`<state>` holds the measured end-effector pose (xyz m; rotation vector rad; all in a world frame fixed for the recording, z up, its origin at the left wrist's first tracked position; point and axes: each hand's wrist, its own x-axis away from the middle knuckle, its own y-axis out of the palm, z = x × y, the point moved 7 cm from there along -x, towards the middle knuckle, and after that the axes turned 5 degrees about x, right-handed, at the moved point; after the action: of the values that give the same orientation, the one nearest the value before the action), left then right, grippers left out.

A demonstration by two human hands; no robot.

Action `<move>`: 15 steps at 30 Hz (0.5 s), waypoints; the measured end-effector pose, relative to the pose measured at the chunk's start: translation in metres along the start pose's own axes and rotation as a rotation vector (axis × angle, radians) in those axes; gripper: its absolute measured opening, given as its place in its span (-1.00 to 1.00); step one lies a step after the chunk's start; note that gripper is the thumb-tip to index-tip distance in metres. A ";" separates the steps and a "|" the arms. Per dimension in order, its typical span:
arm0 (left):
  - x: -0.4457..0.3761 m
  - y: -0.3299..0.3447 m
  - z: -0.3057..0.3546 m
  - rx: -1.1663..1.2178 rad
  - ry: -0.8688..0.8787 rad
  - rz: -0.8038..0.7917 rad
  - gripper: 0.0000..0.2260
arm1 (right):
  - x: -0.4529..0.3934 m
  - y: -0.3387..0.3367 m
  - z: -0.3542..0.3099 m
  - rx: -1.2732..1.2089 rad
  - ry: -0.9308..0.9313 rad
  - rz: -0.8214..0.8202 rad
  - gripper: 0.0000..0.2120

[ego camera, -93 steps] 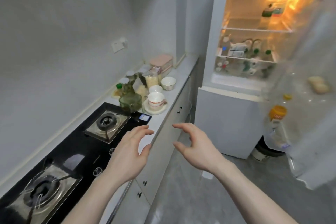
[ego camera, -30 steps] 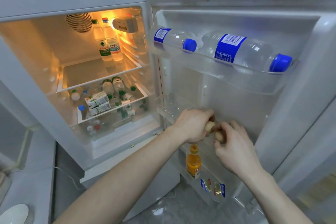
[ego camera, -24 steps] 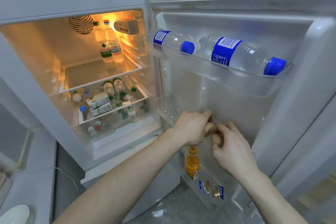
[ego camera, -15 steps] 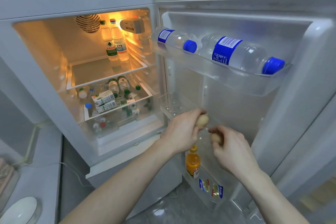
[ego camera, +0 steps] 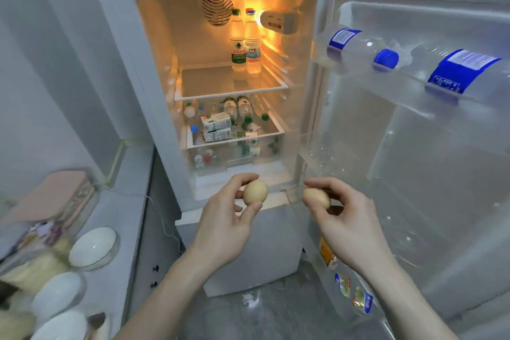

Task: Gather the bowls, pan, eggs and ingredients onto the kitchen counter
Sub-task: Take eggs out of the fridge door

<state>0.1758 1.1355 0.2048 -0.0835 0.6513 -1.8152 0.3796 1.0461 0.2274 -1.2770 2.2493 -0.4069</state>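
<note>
I stand in front of the open fridge. My left hand pinches a tan egg between thumb and fingertips. A second tan egg sits in the curled fingers of my right hand. Both eggs are held in the air before the fridge's lower edge, clear of the door shelves. At the lower left, white bowls stand on the kitchen counter beside other ingredients.
The fridge door stands open at the right, with two water bottles lying in its top shelf. Bottles and cartons fill the inner shelves. A pink-lidded box sits on the counter. Grey floor lies below.
Both hands have lifted an egg each out of the door shelf and drawn back toward me. My view has swung left, bringing the counter and bowls into sight.
</note>
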 end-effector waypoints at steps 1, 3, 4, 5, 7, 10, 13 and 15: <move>0.008 -0.013 -0.008 -0.001 -0.034 0.041 -0.66 | -0.003 0.015 -0.006 -0.019 -0.019 -0.056 -0.81; 0.023 -0.034 -0.018 -0.001 -0.098 0.108 -0.66 | -0.006 0.037 -0.013 -0.050 -0.038 -0.125 -0.80; 0.036 -0.051 -0.024 -0.001 -0.143 0.164 -0.66 | -0.008 0.055 -0.021 -0.084 -0.056 -0.188 -0.80; 0.043 -0.058 -0.027 0.006 -0.164 0.186 -0.66 | -0.008 0.064 -0.025 -0.113 -0.055 -0.225 -0.81; 0.064 -0.077 -0.032 -0.009 -0.213 0.280 -0.66 | -0.006 0.090 -0.037 -0.163 -0.087 -0.344 -0.82; 0.098 -0.094 -0.035 -0.028 -0.302 0.402 -0.66 | 0.002 0.120 -0.049 -0.200 -0.123 -0.504 -0.81; 0.144 -0.104 -0.034 -0.067 -0.397 0.558 -0.66 | 0.018 0.145 -0.062 -0.231 -0.213 -0.677 -0.81; 0.169 -0.104 -0.033 -0.083 -0.450 0.616 -0.66 | 0.027 0.156 -0.067 -0.253 -0.242 -0.751 -0.82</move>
<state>0.0152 1.0163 0.1819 -0.3034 0.3707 -1.1224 0.2199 1.1027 0.1972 -2.1649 1.5910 -0.2048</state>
